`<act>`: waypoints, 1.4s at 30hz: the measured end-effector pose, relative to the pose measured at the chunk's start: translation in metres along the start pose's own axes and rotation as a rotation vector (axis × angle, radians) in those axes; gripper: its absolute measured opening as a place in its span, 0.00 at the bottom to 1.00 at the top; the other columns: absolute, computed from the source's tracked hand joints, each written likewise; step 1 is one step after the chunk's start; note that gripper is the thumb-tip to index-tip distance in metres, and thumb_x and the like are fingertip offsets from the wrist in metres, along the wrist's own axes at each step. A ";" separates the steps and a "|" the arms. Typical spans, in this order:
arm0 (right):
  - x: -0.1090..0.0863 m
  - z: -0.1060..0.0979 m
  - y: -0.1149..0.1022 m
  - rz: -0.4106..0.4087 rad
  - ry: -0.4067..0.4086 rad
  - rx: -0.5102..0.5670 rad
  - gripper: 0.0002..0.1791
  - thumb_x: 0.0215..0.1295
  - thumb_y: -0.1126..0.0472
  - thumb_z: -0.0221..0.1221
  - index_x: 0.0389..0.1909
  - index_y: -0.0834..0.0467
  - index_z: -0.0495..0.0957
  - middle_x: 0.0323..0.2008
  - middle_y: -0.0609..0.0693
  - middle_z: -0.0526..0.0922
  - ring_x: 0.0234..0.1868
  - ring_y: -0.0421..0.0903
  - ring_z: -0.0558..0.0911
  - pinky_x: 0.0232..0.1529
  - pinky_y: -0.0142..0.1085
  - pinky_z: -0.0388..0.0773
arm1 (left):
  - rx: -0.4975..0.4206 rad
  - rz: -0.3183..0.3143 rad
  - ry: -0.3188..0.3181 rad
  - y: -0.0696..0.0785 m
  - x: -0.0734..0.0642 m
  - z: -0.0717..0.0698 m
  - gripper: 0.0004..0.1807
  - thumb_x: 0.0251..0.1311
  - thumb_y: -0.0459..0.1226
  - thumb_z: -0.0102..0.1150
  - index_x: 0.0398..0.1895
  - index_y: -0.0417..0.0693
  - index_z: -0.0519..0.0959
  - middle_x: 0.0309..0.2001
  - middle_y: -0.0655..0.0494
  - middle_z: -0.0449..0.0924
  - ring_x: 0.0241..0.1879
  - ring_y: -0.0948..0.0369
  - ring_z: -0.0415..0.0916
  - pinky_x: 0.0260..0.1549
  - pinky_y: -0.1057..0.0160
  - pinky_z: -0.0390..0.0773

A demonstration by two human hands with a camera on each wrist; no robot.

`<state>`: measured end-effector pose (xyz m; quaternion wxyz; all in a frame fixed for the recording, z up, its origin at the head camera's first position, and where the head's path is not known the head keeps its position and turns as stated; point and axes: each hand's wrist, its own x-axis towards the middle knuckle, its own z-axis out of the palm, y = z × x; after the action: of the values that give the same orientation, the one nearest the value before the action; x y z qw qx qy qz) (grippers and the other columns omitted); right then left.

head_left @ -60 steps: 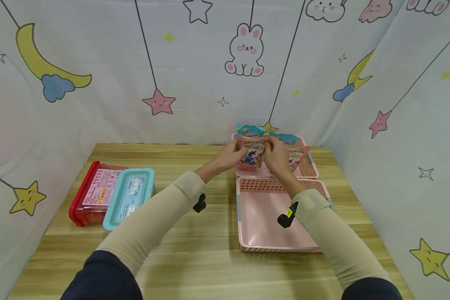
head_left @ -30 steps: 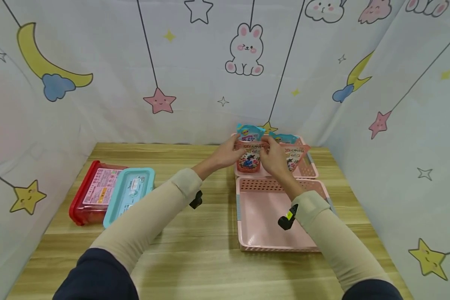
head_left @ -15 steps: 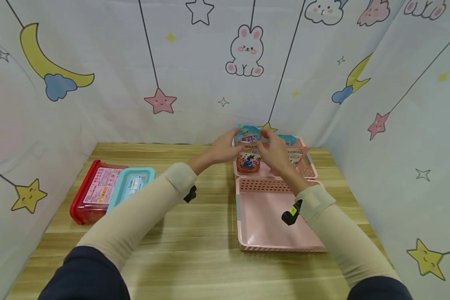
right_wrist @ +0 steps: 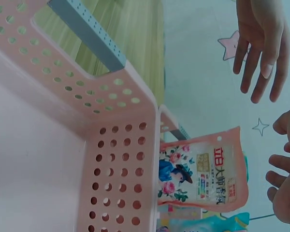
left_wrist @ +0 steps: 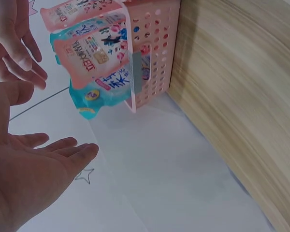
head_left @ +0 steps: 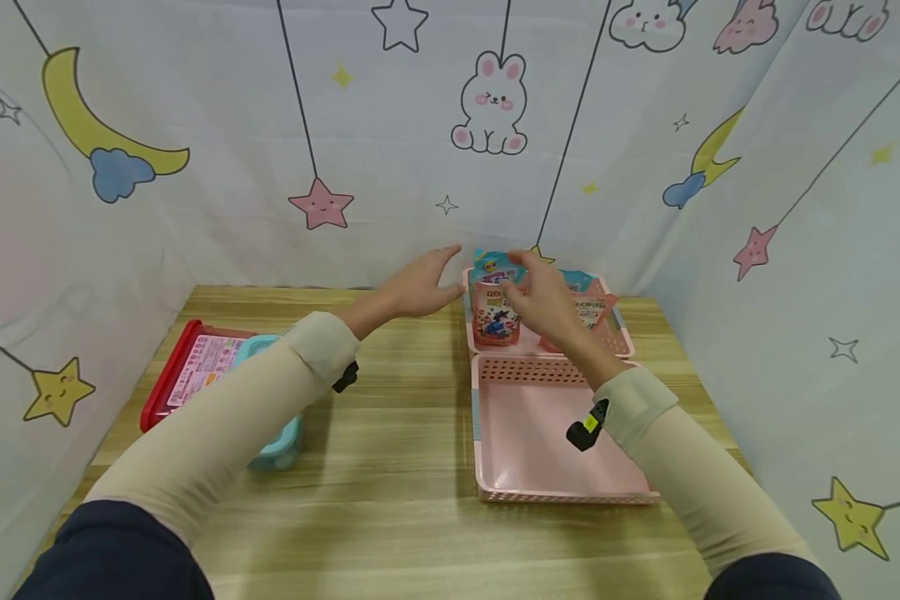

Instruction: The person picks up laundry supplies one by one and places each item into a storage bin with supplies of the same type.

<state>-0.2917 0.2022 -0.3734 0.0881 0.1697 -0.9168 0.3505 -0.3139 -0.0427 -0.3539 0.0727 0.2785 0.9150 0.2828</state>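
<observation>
A pink detergent pouch stands upright at the left side of the far pink basket, in front of a blue pouch. Beside it, partly behind my right hand, are a second pink pouch and another blue pouch. My left hand is off to the left of the basket, fingers spread, holding nothing. Close by the front pouch's upper right edge is my right hand, its fingers loosely bent around air. In the right wrist view the front pouch shows apart from both hands.
The near pink basket adjoins the far one and has perforated walls with grey handles. At the left of the wooden table, a red-lidded box and a light blue container lie partly behind my left sleeve. A printed curtain hangs behind.
Both hands held the pink pouch by its top, lowered it into the far basket and let go. My left hand then drew away leftward; my right hand opened and stayed near the pouch.
</observation>
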 end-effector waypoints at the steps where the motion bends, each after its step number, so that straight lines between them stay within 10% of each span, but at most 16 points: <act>1: 0.000 0.001 -0.002 -0.006 -0.005 0.004 0.29 0.80 0.56 0.58 0.77 0.59 0.68 0.72 0.58 0.75 0.50 0.61 0.84 0.54 0.56 0.80 | 0.003 -0.006 0.000 -0.002 -0.003 -0.003 0.42 0.80 0.48 0.50 0.86 0.39 0.47 0.83 0.38 0.51 0.82 0.44 0.50 0.79 0.46 0.54; 4: 0.000 0.004 -0.009 -0.020 -0.019 0.011 0.30 0.79 0.57 0.59 0.77 0.61 0.67 0.73 0.59 0.73 0.68 0.60 0.77 0.67 0.56 0.74 | 0.022 -0.015 0.000 -0.007 -0.011 -0.011 0.42 0.79 0.47 0.50 0.86 0.39 0.47 0.83 0.38 0.51 0.82 0.44 0.50 0.79 0.46 0.54; 11: -0.001 0.014 -0.020 -0.060 -0.033 0.024 0.28 0.78 0.57 0.58 0.76 0.58 0.69 0.70 0.59 0.77 0.32 0.60 0.81 0.40 0.51 0.80 | 0.056 -0.031 -0.009 -0.021 -0.031 -0.028 0.41 0.80 0.46 0.50 0.84 0.34 0.49 0.82 0.36 0.53 0.82 0.43 0.51 0.79 0.45 0.54; 18: -0.002 0.029 -0.032 -0.111 -0.063 0.047 0.28 0.79 0.55 0.59 0.75 0.59 0.69 0.72 0.57 0.75 0.74 0.56 0.72 0.71 0.55 0.71 | 0.024 -0.058 -0.005 -0.039 -0.049 -0.037 0.40 0.80 0.46 0.52 0.84 0.34 0.51 0.81 0.36 0.57 0.79 0.41 0.57 0.77 0.42 0.59; 31: -0.007 0.066 -0.054 -0.148 -0.114 0.130 0.28 0.79 0.54 0.60 0.74 0.58 0.71 0.71 0.54 0.76 0.75 0.53 0.71 0.73 0.52 0.68 | 0.053 -0.104 0.110 -0.070 -0.087 -0.053 0.34 0.78 0.41 0.54 0.78 0.30 0.61 0.74 0.31 0.67 0.74 0.37 0.65 0.71 0.36 0.66; 42: -0.007 0.083 -0.068 -0.082 -0.145 0.328 0.25 0.79 0.54 0.61 0.71 0.57 0.73 0.68 0.54 0.79 0.71 0.49 0.73 0.74 0.49 0.68 | 0.070 -0.307 0.105 -0.099 -0.133 -0.065 0.29 0.78 0.39 0.51 0.70 0.22 0.66 0.64 0.22 0.71 0.64 0.31 0.71 0.62 0.32 0.73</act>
<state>-0.2634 0.1006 -0.3951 0.0072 0.2440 -0.8436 0.4782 -0.2679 -0.2151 -0.3589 0.0572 0.1228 0.9586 0.2504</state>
